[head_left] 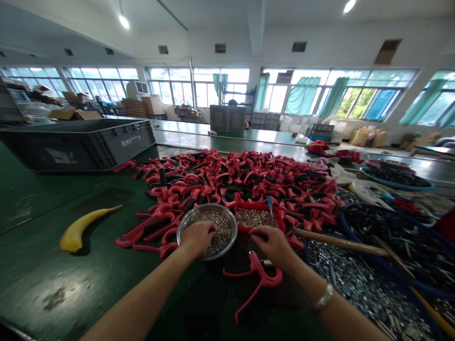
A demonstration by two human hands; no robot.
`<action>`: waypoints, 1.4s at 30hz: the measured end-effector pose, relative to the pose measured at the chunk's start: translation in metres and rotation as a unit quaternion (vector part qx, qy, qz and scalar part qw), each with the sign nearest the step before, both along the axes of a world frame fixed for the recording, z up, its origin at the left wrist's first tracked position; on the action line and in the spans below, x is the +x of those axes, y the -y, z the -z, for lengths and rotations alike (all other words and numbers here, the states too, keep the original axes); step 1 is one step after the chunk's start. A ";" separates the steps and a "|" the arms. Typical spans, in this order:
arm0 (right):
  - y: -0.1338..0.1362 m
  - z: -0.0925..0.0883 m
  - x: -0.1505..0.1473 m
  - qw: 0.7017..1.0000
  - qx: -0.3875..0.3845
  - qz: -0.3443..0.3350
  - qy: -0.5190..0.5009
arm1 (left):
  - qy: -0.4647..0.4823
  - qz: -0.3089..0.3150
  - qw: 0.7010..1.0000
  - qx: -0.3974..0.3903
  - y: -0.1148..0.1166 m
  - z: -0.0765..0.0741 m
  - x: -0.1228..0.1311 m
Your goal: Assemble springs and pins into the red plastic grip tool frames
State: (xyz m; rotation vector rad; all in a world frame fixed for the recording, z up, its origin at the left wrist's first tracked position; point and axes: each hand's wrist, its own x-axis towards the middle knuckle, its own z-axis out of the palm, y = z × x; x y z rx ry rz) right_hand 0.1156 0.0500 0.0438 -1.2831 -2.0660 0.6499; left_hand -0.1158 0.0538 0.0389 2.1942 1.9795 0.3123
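Note:
My left hand (199, 237) is in a round metal bowl (232, 237) of small metal parts (221, 227). Its fingers are curled together at the parts, and what they pinch is hidden. My right hand (270, 242) has thumb and fingertips pinched just above the metal tip of a red and black plier-like hand tool (258, 267); the piece between them is too small to name. That tool lies on the green table in front of me. Right behind my right hand stands a red tray (282, 222) of small metal pins (254, 217), with a blue-handled tool (269, 203) leaning in it.
A large heap of similar red and black tools (227, 175) spreads behind the bowl. To the left are a banana (83, 229) and a grey crate (117, 139). At the right, blue basins (343, 220) hold metal and black parts; a wooden handle (341, 241) lies across them.

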 end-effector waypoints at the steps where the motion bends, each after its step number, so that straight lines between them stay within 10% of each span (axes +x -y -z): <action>1: 0.007 0.002 0.014 1.000 -0.003 0.021 -0.003 | 0.001 0.001 1.000 -0.003 -0.001 0.001 0.001; 11: 0.051 0.032 0.057 0.994 -0.011 0.111 -0.011 | 0.029 0.010 0.999 0.018 0.018 -0.012 0.014; 20: 0.048 0.055 0.057 0.988 0.000 0.147 -0.047 | 0.122 0.153 0.980 0.024 0.061 -0.003 0.061; 42: 0.044 0.054 0.051 0.981 0.135 0.121 0.073 | 0.165 0.159 0.971 0.065 0.066 0.019 0.066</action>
